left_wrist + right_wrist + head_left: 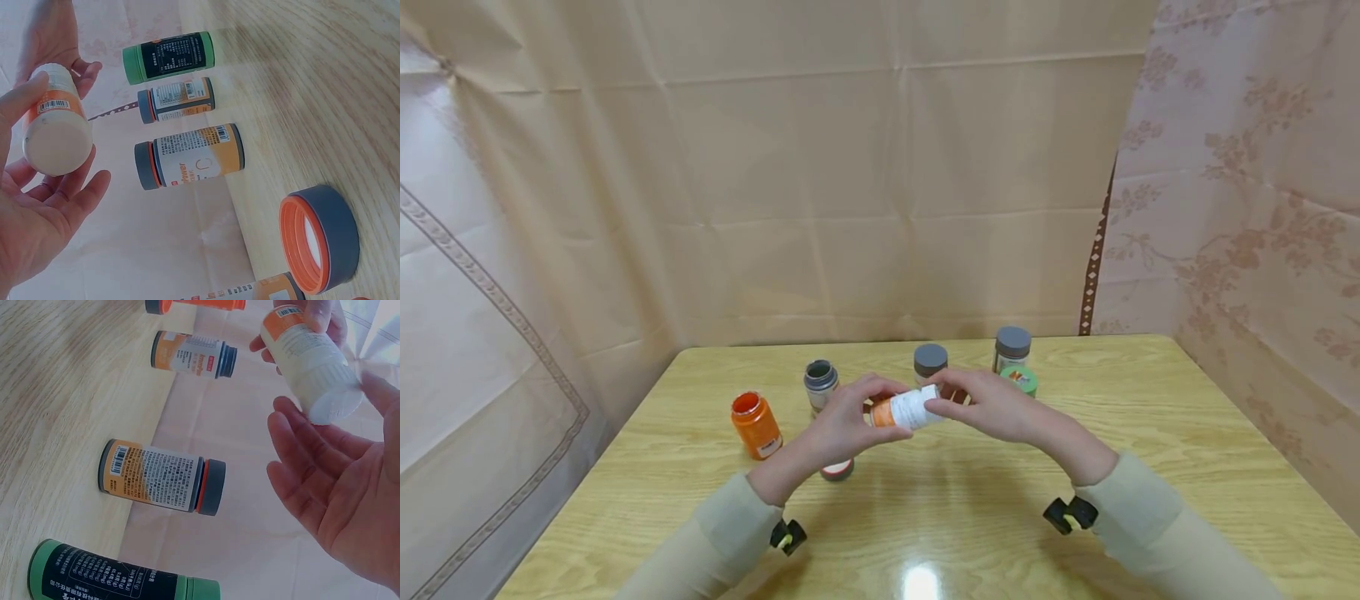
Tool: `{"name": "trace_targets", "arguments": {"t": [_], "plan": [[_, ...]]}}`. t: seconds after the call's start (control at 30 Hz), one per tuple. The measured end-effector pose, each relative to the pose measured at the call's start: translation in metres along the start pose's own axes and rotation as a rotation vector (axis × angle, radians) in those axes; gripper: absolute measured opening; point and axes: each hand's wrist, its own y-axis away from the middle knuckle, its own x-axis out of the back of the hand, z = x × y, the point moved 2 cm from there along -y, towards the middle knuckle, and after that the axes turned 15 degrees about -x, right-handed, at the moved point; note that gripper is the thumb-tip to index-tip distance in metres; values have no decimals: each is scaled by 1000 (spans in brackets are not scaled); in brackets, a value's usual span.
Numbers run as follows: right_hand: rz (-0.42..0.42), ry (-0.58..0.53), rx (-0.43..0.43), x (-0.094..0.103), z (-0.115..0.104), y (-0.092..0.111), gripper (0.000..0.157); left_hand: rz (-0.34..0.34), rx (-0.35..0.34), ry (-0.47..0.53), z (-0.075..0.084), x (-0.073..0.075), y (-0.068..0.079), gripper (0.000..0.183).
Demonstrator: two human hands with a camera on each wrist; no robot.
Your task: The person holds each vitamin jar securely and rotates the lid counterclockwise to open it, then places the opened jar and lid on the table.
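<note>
A white pill bottle (910, 408) with an orange band is held tilted above the table. My left hand (850, 419) grips its base end, the thumb on one side and the fingers round the other. At the opposite end, my right hand (992, 404) pinches the white cap (337, 403) between thumb and fingers. The cap sits on the bottle's neck. In the left wrist view, the round white bottom (58, 144) of the bottle faces the camera.
An orange bottle (757, 429) and a grey-necked bottle (822, 379) stand uncapped at left. Near my left forearm lies a loose dark cap (837, 472). Behind my right hand are two grey-capped bottles (930, 358) and a green canister (1019, 381). Cloth (850, 167) hangs behind the table (970, 533).
</note>
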Motion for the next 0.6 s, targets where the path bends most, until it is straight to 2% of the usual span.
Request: {"name": "trace_targets", "arguments": {"t": [0.27, 0.47, 0.6], "plan": [[11, 13, 51, 1, -1, 2, 41, 5, -1, 0, -1, 0, 1, 46], [29, 16, 76, 1, -1, 3, 45, 21, -29, 2, 0, 0, 1, 45], [50, 23, 68, 1, -1, 4, 49, 28, -38, 5, 0, 0, 1, 45]]}}
